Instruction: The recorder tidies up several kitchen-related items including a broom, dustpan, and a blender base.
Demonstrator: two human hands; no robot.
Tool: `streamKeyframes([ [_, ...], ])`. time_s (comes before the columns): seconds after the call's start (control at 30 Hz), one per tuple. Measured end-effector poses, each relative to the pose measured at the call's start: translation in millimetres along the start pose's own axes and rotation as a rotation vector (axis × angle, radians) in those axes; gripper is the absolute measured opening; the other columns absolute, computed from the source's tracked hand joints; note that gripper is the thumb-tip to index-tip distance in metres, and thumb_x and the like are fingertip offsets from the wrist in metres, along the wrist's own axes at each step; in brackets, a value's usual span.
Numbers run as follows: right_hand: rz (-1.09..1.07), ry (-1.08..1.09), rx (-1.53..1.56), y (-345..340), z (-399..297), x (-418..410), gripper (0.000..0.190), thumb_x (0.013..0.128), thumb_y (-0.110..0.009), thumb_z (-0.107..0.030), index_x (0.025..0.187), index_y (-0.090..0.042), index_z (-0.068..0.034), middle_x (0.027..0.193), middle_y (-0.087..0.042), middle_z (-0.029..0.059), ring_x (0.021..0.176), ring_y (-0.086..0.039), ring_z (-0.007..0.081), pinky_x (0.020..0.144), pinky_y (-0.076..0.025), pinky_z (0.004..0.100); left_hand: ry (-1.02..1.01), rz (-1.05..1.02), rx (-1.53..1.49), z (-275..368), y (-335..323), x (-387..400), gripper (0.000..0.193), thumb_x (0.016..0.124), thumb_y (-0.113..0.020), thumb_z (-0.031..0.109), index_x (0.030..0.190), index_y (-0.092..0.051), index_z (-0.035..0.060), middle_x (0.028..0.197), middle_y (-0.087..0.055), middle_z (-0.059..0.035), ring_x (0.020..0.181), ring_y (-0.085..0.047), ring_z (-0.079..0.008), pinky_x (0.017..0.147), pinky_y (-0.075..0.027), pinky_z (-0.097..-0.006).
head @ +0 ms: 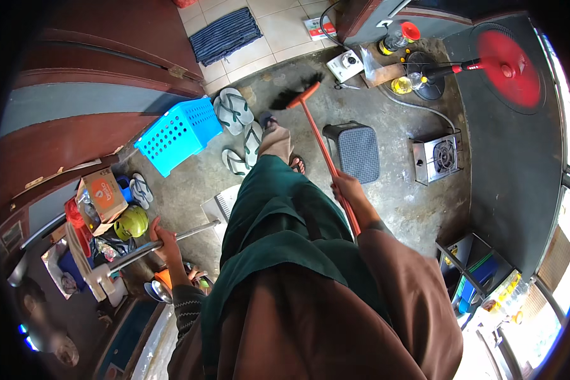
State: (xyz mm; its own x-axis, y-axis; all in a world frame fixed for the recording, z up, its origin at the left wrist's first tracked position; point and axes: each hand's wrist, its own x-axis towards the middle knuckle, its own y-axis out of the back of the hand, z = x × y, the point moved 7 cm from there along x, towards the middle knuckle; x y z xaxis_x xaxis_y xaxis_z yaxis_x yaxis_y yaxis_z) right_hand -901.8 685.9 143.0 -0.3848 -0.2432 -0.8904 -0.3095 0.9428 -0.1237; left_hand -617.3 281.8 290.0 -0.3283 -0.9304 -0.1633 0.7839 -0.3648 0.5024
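My right hand (350, 191) grips the orange handle of a broom (319, 137), whose black bristles rest on the concrete floor near the tiled doorway, beyond my feet. On the left, my left hand (165, 240) is at the metal handle of a dustpan (194, 230); the thumb stands up and the fingers are partly hidden. The handle runs to a pale dustpan head (223, 204) with a ridged edge, partly covered by my green garment. Several white flip-flops (235, 110) with dark straps lie left of my feet, beside a blue perforated plastic basket (180, 133).
Right of the broom stands a dark woven-pattern plastic stool (358, 152). Farther right are a single-burner gas stove (439, 157) and a red fan (507, 70). A green gas cylinder (132, 222) and a cardboard box (103, 194) stand left. A blue doormat (226, 35) lies on the tiles.
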Motion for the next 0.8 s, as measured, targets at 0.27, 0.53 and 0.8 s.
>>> streamKeyframes([
  [0.27, -0.011, 0.001, -0.134, 2.9, -30.2, -78.6, 0.047, 0.081, -0.048, -0.009, 0.125, -0.035, -0.005, 0.062, -0.047, 0.0022, 0.044, -0.041, 0.0063, 0.036, -0.035, 0.0203, 0.050, 0.010, -0.015, -2.2, -20.8, 3.4, 0.025, 0.087, -0.035, 0.014, 0.105, -0.050, 0.0061, 0.052, -0.032, 0.0030, 0.045, -0.032, -0.0058, 0.044, -0.036, -0.0202],
  [0.53, -0.178, 0.179, -0.186, -70.7, -74.4, -15.4, 0.034, 0.080, -0.048, -0.012, 0.113, -0.047, -0.004, 0.059, -0.045, 0.0011, 0.045, -0.042, 0.0062, 0.036, -0.037, 0.0199, 0.043, 0.031, -0.068, 1.4, -0.3, 3.9, 0.026, 0.087, -0.034, 0.013, 0.105, -0.051, 0.0075, 0.056, -0.036, 0.0023, 0.048, -0.034, -0.0062, 0.048, -0.037, -0.0199],
  [0.8, -0.077, -0.093, 0.213, -12.7, 3.2, 27.4, 0.025, 0.081, -0.046, -0.011, 0.103, -0.050, -0.002, 0.057, -0.043, -0.0006, 0.039, -0.039, 0.0060, 0.033, -0.033, 0.0203, 0.046, 0.047, 0.088, 8.2, 8.1, 9.0, 0.027, 0.087, -0.035, 0.018, 0.107, -0.050, 0.0072, 0.059, -0.038, 0.0028, 0.051, -0.034, -0.0059, 0.050, -0.037, -0.0190],
])
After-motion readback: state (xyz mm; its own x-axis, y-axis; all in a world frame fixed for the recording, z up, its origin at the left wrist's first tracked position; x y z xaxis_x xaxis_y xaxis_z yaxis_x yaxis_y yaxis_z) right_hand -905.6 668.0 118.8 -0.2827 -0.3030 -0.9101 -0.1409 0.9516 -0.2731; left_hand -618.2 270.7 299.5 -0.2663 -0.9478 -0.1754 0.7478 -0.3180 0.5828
